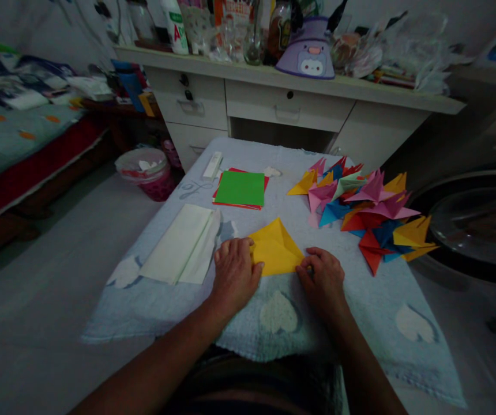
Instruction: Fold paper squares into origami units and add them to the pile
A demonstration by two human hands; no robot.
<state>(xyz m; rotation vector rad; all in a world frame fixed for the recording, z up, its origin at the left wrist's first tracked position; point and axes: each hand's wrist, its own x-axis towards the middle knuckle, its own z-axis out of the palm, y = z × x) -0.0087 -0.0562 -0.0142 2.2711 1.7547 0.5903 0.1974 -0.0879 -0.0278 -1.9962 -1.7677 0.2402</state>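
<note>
A sheet of yellow origami paper (276,251), partly folded with a raised crease, lies on the cloth between my hands. My left hand (237,268) grips its left edge, fingers curled over the paper and thumb near the lower edge. At the right corner, my right hand (322,274) pinches the paper between thumb and forefinger. Beyond it sits a stack of square coloured paper (241,189), green on top with red edges showing. Several folded paper cranes (364,202) in pink, red, blue, yellow and pale green are heaped to the right.
A heart-patterned cloth (280,314) covers the table. Folded white paper (183,245) lies at left, a small white box (212,166) behind it. A pink bin (153,176) stands on the floor at left. A white drawer cabinet (286,106) stands behind, a front-loading washer (481,225) at right.
</note>
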